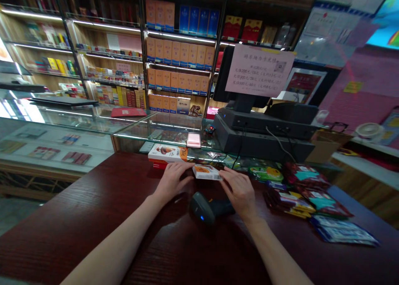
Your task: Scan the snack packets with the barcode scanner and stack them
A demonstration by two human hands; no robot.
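Note:
A small white and orange pack (207, 172) lies on the dark red counter (93, 218). My left hand (173, 181) touches its left end with the fingers stretched forward. On the pack's right end rests my right hand (238, 191), fingers curled over its edge. A black barcode scanner (205, 209) with a blue light lies between my wrists. Just beyond my left hand sits a longer white and orange carton (167, 152) on top of a red one.
Several colourful snack packets (308, 197) spread along the counter's right side. A black till with a monitor and a pink notice (259, 70) stands behind. Glass display cases (62, 131) run left, with shelves of cartons (177, 56) behind them.

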